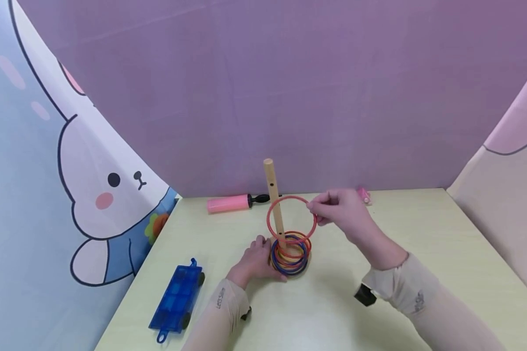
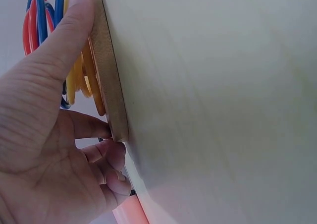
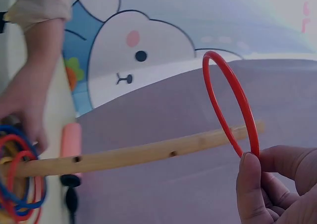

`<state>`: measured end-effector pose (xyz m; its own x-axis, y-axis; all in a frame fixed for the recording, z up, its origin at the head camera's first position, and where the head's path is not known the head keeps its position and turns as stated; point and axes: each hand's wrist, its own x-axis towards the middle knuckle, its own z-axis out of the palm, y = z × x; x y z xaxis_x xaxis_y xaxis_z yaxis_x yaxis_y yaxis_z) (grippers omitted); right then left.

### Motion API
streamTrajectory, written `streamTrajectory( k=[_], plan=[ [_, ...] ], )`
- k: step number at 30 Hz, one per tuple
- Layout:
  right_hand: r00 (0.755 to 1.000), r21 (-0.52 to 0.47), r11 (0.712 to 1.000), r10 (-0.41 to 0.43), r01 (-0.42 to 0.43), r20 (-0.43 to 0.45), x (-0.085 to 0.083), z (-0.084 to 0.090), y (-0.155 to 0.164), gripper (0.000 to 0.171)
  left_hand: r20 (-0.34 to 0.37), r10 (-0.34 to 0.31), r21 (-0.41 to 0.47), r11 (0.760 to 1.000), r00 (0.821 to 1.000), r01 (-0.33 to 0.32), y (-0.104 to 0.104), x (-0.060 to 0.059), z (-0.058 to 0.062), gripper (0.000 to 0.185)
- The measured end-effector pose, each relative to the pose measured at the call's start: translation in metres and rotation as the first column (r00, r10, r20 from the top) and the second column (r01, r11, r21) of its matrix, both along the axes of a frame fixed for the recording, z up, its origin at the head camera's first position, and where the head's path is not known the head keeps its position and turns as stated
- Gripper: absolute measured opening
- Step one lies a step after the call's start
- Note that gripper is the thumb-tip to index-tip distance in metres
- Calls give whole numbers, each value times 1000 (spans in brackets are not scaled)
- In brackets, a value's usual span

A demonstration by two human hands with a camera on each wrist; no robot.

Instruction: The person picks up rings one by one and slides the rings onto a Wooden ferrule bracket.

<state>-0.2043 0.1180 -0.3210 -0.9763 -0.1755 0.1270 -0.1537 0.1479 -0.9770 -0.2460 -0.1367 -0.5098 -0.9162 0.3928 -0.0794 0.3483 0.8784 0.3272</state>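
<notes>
My right hand [image 1: 344,212] pinches a thin red ring [image 1: 268,225] between thumb and fingers, at its right side in the head view. That ring is raised above the stack and overlaps the wooden post [image 1: 269,171] in both the head and right wrist views. Around the foot of the upright post lie several blue, red and yellow rings [image 1: 304,263]. My left hand [image 1: 255,261] grips the stand's flat wooden base [image 2: 110,70], thumb along one edge and fingers at a corner. The rings hide much of this base in the head view.
A pink air pump [image 1: 229,204] with a black nozzle lies behind the post. At the table's left is a blue toy trailer [image 1: 175,300] with dark wheels. A small pink object [image 1: 365,196] sits at the back, beyond my right hand. Purple cloth [image 1: 289,97] hangs along the back edge.
</notes>
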Motion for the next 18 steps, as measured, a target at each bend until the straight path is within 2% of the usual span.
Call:
streamTrajectory(
  k=[6, 10, 14, 18],
  plan=[
    [997, -42, 998, -57, 55, -48, -8, 41, -15, 23, 21, 13, 12, 1000, 1000, -14, -1, 0, 0, 124],
    [992, -82, 990, -117, 112, -56, -14, 58, -26, 23, 31, 16, 15, 1000, 999, -16, -1, 1, 1, 124],
    [982, -102, 980, -176, 169, -68, -22, 61, -32, 22, 41, 21, 17, 1000, 999, -21, 0, 1, 2, 125],
    [978, -92, 976, -202, 198, -41, -32, 51, -31, 22, 39, 15, 13, 1000, 999, -16, 0, 1, 3, 125]
  ],
)
